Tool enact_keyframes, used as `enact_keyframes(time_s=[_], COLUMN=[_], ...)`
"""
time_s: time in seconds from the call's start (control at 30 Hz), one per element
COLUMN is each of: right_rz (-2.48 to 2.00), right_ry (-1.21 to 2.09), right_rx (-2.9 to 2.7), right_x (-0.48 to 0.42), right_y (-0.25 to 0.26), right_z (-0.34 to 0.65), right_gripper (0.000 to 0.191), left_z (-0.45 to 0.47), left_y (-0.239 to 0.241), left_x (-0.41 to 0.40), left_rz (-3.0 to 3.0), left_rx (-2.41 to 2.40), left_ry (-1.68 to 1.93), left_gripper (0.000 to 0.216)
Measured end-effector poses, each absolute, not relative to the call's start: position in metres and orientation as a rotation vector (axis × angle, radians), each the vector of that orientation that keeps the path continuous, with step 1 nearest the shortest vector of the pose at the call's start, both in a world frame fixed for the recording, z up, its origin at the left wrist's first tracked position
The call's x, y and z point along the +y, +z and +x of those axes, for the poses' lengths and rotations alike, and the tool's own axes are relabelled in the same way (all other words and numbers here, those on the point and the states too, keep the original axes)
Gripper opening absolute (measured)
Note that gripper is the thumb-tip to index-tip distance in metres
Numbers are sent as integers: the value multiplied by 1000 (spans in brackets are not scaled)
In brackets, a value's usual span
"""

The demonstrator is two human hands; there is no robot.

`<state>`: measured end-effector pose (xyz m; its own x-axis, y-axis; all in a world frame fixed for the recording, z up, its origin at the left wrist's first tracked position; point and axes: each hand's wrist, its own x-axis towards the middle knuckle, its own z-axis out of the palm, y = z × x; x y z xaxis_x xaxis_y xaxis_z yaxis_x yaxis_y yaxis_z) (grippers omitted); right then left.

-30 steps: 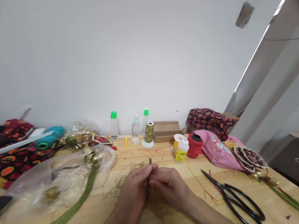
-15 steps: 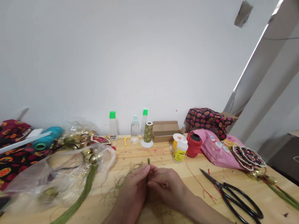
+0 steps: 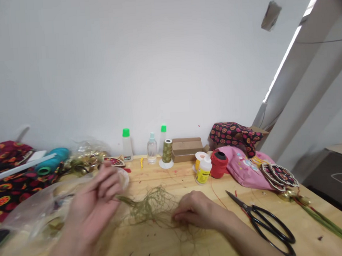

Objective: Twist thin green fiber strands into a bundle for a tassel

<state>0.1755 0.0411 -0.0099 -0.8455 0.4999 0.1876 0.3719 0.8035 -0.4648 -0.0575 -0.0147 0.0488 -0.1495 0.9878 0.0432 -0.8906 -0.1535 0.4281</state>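
My left hand (image 3: 96, 204) is raised over the left of the wooden table (image 3: 166, 248), blurred by motion, its fingers pinched on strands of olive green thread (image 3: 155, 206). The loose tangle of that thread spreads across the table between my hands. My right hand (image 3: 198, 213) rests on the table at the tangle's right end, fingers curled down and pinching the strands. Behind my left hand lies a clear plastic bag (image 3: 28, 214) with brass bells in it.
Black scissors (image 3: 262, 224) lie at the right. Along the wall stand glue bottles (image 3: 127, 144), an olive thread spool (image 3: 166, 153), a cardboard box (image 3: 186, 149), a red spool (image 3: 219, 164) and a yellow bottle (image 3: 202, 172). Pink cloth (image 3: 244, 166) lies right, patterned fabric (image 3: 9, 184) left.
My hands were together at the centre pinching a small green bundle. My left hand has swung up and to the left, drawing the thread out into a spread tangle; my right hand stayed low.
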Motion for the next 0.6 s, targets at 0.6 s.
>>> enact_keyframes(time_s=[0.6], right_rz=[-1052], right_ry=[548], right_rx=[-2631], right_x=[61], right_y=[12], right_z=[246], right_gripper=[14], left_z=[3], left_y=[7], left_x=[6], left_rz=[527], left_rx=[912], left_ry=[1167], left_gripper=[8])
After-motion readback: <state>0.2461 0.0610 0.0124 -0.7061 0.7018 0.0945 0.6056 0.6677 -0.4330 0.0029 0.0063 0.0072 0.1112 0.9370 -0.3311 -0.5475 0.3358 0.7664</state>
